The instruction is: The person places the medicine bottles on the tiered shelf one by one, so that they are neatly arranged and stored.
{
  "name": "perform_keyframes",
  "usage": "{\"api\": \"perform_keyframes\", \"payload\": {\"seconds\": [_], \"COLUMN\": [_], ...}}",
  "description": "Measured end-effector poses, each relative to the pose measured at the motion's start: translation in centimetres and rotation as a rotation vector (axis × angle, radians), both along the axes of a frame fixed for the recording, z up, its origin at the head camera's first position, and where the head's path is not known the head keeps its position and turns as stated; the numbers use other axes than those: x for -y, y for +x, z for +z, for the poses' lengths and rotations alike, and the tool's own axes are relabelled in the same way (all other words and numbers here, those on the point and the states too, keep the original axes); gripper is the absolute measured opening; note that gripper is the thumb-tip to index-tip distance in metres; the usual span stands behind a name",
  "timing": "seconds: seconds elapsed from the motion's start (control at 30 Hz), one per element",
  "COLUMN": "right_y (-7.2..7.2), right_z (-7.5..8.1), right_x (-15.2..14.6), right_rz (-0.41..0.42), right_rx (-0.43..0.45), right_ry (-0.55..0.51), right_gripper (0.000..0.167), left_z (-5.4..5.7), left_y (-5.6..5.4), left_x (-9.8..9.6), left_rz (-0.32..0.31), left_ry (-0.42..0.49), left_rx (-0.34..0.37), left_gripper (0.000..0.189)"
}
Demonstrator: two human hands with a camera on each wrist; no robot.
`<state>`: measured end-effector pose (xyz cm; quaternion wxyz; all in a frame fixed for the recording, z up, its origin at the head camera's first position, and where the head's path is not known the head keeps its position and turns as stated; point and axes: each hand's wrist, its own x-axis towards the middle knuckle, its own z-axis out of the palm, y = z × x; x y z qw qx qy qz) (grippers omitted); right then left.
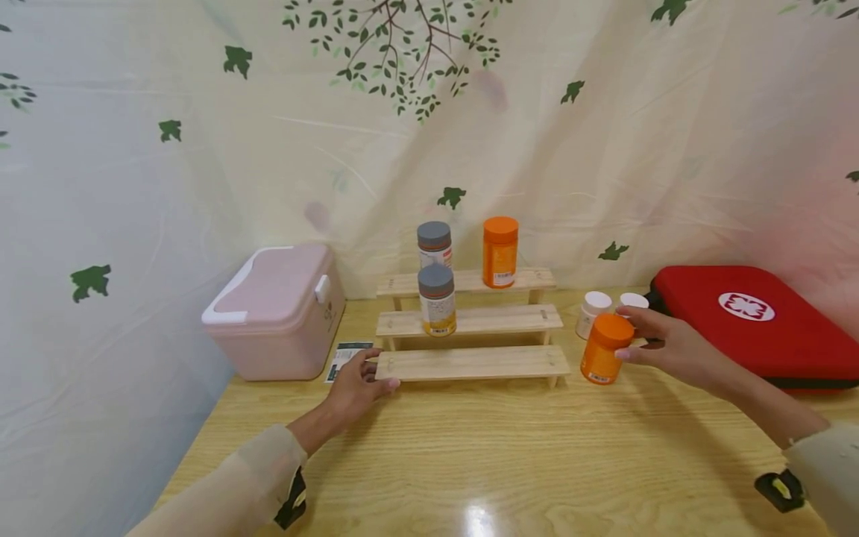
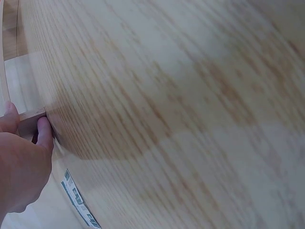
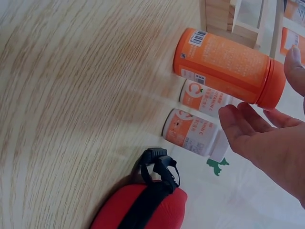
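Note:
My left hand [image 1: 356,389] grips the left end of the lowest step of a three-step wooden rack [image 1: 470,365], thumb in front and fingers behind. The left wrist view shows fingertips pinching that wooden end [image 2: 31,117]. At the right, my right hand [image 1: 681,350] holds an orange pill bottle [image 1: 604,350] near its cap, upright beside the rack. Two white-capped vitamin C bottles [image 3: 193,133] stand just behind it. On the rack, a grey-capped bottle [image 1: 438,302] is on the middle step. Another grey-capped bottle [image 1: 434,242] and an orange bottle [image 1: 500,253] occupy the top step.
A pink lidded box [image 1: 275,313] stands left of the rack, with a printed card [image 1: 345,356] lying between them. The red first-aid case [image 1: 758,321] lies at the right, its black strap [image 3: 152,191] facing the bottles. A patterned cloth hangs behind the wooden table [image 1: 470,455].

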<state>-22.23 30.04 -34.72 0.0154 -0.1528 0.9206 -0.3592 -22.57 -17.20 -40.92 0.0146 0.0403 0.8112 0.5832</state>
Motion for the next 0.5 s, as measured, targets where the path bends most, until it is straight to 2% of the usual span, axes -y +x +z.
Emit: {"api": "perform_keyframes", "payload": {"seconds": [0.23,0.5], "right_y": [-0.24,-0.49], "right_z": [-0.49,-0.99], "right_x": [0.05,0.43], "right_rz": [-0.003,-0.015], "right_rx": [-0.012,-0.064], "right_ry": [-0.006,-0.069], "right_gripper": [0.073,0.064], "left_z": [-0.15,-0.25], "left_y": [-0.27,-0.42], "left_x": [0.01,0.0], "left_rz": [0.012,0.021], "left_ry": [-0.017,-0.03], "left_rx": [0.013,0.014], "left_gripper": [0.063,0.064]}}
